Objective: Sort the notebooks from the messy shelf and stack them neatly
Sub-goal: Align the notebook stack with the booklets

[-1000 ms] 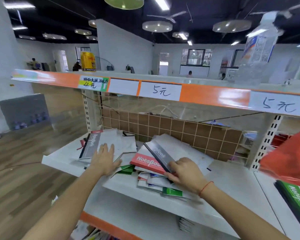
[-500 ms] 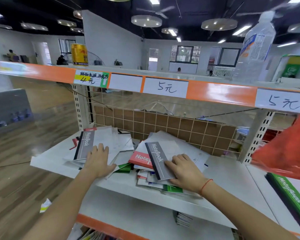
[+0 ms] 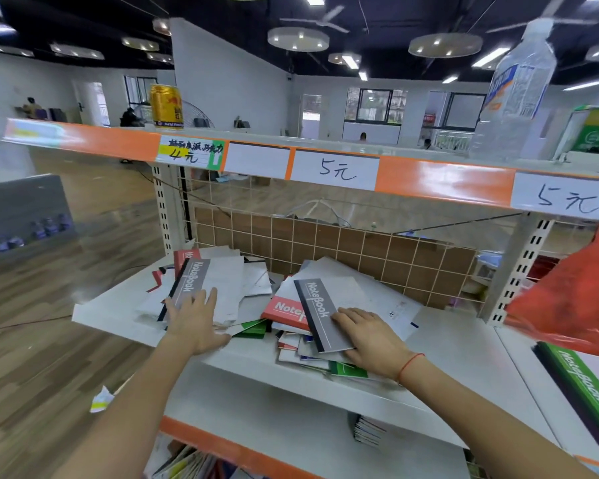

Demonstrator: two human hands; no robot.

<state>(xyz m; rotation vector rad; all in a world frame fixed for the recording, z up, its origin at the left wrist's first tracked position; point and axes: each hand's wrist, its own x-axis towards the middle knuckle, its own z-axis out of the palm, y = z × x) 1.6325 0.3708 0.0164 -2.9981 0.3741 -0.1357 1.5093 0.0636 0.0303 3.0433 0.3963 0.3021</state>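
Note:
Two messy heaps of notebooks lie on the white shelf [image 3: 464, 354]. On the left heap a grey "NoteBook" [image 3: 191, 280] lies on top, and my left hand [image 3: 196, 319] rests flat on its near end, fingers straight. On the right heap another grey notebook [image 3: 320, 311] lies flat over a red notebook [image 3: 281, 308]. My right hand [image 3: 370, 335] lies on the grey one's right edge with its fingers spread. Green notebooks [image 3: 348, 369] poke out under the right heap, with several white and blue covers beneath.
An upper shelf with an orange price strip [image 3: 443, 179] hangs close overhead and carries a yellow can [image 3: 166, 106] and a water bottle [image 3: 514, 95]. A wire grid [image 3: 360, 250] backs the shelf. A red bag [image 3: 567, 299] and a green notebook [image 3: 581, 388] are at right.
The grey notebook, tilted up on its edge in my right hand a second ago, now lies flat on the right heap. My left hand stays on the left heap.

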